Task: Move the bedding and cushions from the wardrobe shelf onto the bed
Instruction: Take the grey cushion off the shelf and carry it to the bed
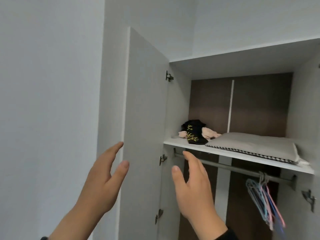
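From where the head camera looks, the wardrobe stands open and the shelf [183, 143] runs across its upper part, white along its front edge with a dark brown back panel behind it. On the right half of the shelf a grey cushion [256, 146] lies flat, showing a black-and-white checked trim along its underside, with its right corner reaching just past the shelf's front edge. Toward the left back of the shelf, touching the cushion's far left corner, sits a small heap of black cloth [194, 132] with yellow markings and pale pink fabric on either side; what it is I cannot tell. Just under the shelf a grey rail [233, 166] crosses the wardrobe, and a bunch of thin coloured hangers [265, 196] dangles from its right end. Left of the shelf the open door [145, 118] stands edge-on to us. Both hands are raised below the shelf's left end, palms facing each other, fingers straight and spread, holding nothing. The left hand [102, 181] is by the door's outer edge, its fingertips level with the shelf; whether they touch the door is unclear. The right hand [192, 189] is under the shelf, its fingertips in front of the rail's left end, a dark sleeve [228, 234] at the wrist.
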{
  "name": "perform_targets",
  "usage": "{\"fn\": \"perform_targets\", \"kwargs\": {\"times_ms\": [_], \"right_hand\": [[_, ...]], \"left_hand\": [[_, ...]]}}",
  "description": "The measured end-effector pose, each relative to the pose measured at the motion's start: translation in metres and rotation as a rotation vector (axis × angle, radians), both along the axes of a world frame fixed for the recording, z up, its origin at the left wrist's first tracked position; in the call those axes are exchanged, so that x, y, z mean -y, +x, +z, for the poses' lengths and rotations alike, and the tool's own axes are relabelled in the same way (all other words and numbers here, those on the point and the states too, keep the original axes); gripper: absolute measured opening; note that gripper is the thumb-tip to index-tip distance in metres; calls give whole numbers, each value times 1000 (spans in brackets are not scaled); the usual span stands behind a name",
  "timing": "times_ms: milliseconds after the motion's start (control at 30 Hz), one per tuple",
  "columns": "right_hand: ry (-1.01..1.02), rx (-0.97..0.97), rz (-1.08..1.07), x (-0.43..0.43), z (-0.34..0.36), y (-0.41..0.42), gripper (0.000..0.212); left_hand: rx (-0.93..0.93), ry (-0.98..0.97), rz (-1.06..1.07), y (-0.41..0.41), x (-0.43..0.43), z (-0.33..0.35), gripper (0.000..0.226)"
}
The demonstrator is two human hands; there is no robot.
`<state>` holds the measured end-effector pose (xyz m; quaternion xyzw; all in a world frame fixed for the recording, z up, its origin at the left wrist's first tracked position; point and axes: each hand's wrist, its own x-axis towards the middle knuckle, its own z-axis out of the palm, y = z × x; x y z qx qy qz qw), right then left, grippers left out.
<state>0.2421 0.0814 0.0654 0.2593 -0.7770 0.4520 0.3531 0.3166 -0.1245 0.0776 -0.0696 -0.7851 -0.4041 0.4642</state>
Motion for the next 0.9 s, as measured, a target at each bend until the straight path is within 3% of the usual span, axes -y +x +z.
{"fn": "perform_targets", "kwargs": {"times_ms": [267, 400, 700, 900], "right_hand": [[-69, 19, -356, -148, 7, -46, 62], [-79, 20, -527, -199, 9, -74, 58], [-74, 51, -843, -240, 22, -170, 55], [-53, 83, -984, -265, 24, -234, 54]], "left_hand": [[5, -41, -299, -111, -128, 15, 42], [10, -54, -419, -177, -169, 16, 62], [4, -108, -592, -347, -216, 24, 44], [182, -46, -683, -451, -252, 28, 55]]}}
